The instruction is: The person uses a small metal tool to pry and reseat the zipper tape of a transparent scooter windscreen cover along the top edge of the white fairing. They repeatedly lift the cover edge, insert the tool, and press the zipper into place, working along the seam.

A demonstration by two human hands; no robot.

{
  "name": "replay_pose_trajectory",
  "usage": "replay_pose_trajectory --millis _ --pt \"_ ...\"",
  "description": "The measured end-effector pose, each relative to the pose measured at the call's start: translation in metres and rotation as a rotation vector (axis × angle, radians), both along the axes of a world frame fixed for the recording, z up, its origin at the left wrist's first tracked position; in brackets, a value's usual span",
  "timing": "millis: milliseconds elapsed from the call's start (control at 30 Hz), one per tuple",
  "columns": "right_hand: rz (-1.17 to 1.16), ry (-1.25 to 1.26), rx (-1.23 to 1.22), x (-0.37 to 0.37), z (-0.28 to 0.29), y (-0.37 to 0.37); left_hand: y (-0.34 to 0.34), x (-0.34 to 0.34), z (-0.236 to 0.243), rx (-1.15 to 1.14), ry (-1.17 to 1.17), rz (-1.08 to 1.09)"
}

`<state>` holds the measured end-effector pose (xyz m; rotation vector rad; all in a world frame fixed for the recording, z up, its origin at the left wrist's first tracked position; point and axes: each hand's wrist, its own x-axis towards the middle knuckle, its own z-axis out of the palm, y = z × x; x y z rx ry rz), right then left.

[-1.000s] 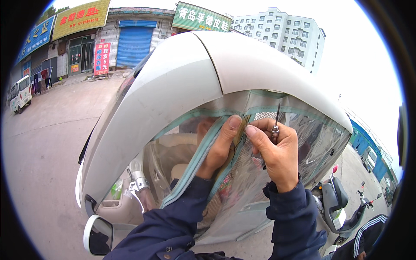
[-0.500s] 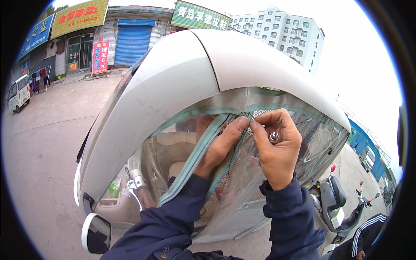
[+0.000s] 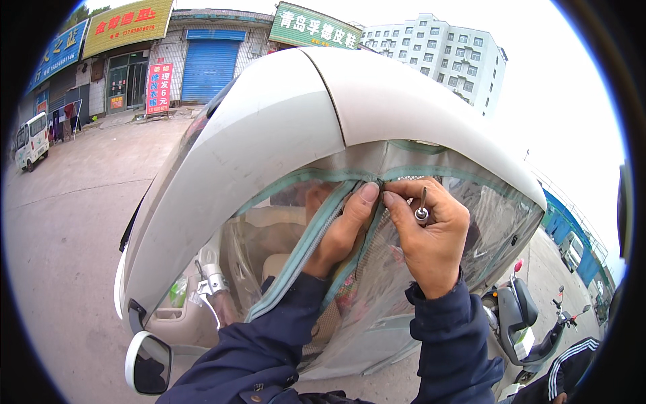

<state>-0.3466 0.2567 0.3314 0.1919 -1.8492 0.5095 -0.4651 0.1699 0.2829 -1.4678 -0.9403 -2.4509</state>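
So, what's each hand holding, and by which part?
Right hand: a metal-shafted tool, gripped below its collar; dark thread seemingly pinched too. Left hand: the teal-trimmed cover, by its edge near the top.

My left hand (image 3: 338,234) shows thumb and back at the roadside vehicle (image 3: 282,128), its fingertips out of sight. In my right hand (image 3: 434,239), curled fingers hide the handle of a metal-shafted tool (image 3: 422,215), whose shaft is too foreshortened to judge its length. The dark thread (image 3: 380,183) at my fingertips is too fine to trace to its ends. Creases in the clear panel (image 3: 377,296) blur the interior behind it. The lower edge cuts off my navy sleeves (image 3: 256,357); at lower right, the dark rim crops a person in a striped sleeve (image 3: 572,363).
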Motion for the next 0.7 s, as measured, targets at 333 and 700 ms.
replay_pose_trajectory --millis 333,700 --pt "-0.078 -0.058 0.018 0.002 -0.002 -0.008 -0.002 0.0 -0.003 -0.101 0.022 0.075" --pt "-0.064 -0.089 -0.133 -0.007 0.003 -0.012 0.001 -0.005 -0.005 0.022 0.086 0.079"
